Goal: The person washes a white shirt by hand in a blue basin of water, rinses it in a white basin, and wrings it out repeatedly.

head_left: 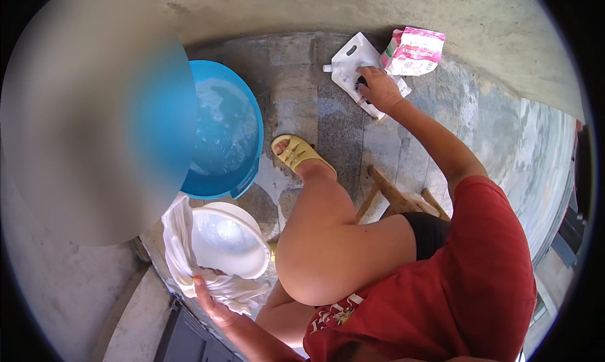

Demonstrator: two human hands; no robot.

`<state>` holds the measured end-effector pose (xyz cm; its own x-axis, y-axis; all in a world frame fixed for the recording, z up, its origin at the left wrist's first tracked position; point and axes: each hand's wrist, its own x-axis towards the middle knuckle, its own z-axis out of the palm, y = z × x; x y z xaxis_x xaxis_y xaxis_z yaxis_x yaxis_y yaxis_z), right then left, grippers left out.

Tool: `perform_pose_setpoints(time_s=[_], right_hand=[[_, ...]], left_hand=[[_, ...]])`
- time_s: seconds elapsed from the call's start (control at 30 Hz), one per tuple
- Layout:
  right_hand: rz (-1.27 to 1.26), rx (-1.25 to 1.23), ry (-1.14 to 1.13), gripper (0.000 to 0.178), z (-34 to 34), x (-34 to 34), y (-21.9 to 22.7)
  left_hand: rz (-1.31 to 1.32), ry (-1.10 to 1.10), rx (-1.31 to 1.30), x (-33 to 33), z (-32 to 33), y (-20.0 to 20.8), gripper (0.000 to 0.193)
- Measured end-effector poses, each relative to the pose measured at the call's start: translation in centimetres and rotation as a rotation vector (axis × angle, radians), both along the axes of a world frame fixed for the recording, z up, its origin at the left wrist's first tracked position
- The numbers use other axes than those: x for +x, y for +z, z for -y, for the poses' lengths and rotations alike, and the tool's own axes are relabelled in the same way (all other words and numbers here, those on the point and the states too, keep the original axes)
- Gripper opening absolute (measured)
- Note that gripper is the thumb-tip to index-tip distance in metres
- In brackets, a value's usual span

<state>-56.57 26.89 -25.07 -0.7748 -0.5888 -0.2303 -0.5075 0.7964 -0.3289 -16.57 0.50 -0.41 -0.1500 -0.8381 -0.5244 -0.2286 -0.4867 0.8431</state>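
Note:
My left hand (213,305) is closed on a bunched, wrinkled white cloth (179,245), which hangs over the side of a white basin (253,253) at the lower left. My right hand (380,89) reaches far out over a white spouted pouch (347,63) lying flat on the floor. Thumb and fingers are apart, touching or just above the pouch. A dark patch shows between them; whether it is print or a separate thing, I cannot tell. Beside that hand sits a pink and white packet (413,52). Above the white basin, a blue tub (257,125) holds cloudy water.
A wooden stool (403,201) stands by my leg, and my foot in a yellow slipper (297,152) rests on the tiled floor (293,103). A concrete wall (302,7) runs behind the pouch. A large blurred area at the left hides part of the blue tub.

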Motion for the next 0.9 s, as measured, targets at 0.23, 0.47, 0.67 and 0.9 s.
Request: perform_pose_setpoints(time_s=[0.23, 0.47, 0.67, 0.9], right_hand=[[-0.344, 0.386, 0.425, 0.046, -4.3, -2.1, -7.3], [0.097, 0.362, 0.060, 0.037, -2.4, -3.6, -3.9], [0.616, -0.533, -0.494, 0.041, -2.6, -6.5, -0.6], [0.999, -0.596, 0.015, 0.030, 19.2, 6.9, 11.2]], left_hand=[[0.128, 0.186, -0.240, 8.2, -0.4, 2.6, 0.040], [0.073, 0.217, -0.276, 6.0, -2.4, 4.0, 0.038], [-0.074, 0.311, -0.175, 7.4, -0.5, 4.3, 0.038], [-0.289, 0.341, -0.223, 9.0, 1.9, 3.7, 0.041]])
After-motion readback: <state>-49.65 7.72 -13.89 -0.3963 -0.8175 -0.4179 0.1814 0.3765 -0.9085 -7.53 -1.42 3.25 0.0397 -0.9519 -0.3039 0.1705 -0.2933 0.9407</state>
